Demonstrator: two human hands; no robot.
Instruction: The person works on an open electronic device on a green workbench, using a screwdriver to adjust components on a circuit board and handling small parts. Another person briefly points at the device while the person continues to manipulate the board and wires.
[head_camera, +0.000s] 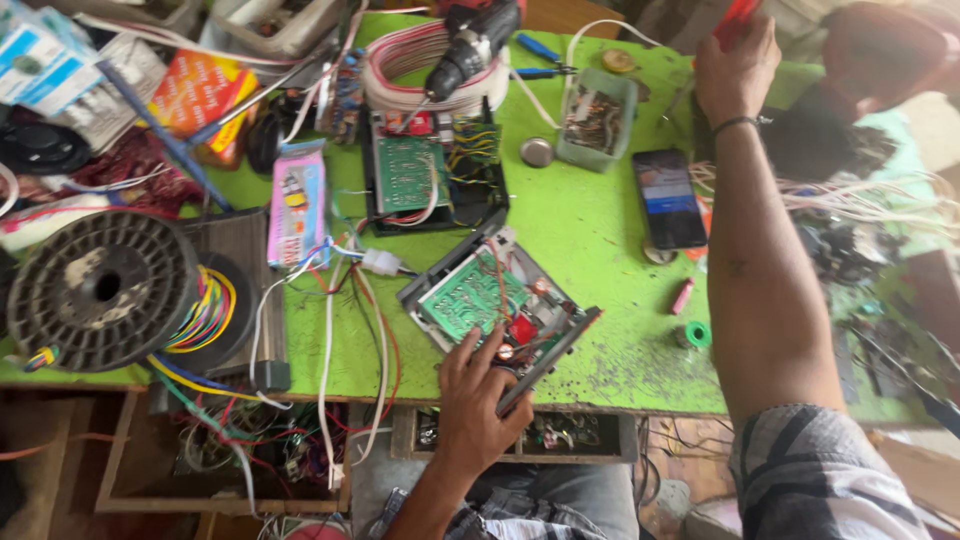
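The left hand (478, 400) rests, fingers spread, on an open circuit-board chassis (497, 305) at the green desk's (590, 240) near edge. The right hand (735, 70), arm stretched far, grips a red tool (738, 18) beyond the smartphone (669, 197).

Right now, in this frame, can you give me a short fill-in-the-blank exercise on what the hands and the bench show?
1. The left hand rests on an open metal case holding a ____ circuit board.
2. The right hand grips a ____ tool at the table's far edge.
3. The smartphone lies on the ____ table.

Missing words: green; red; green
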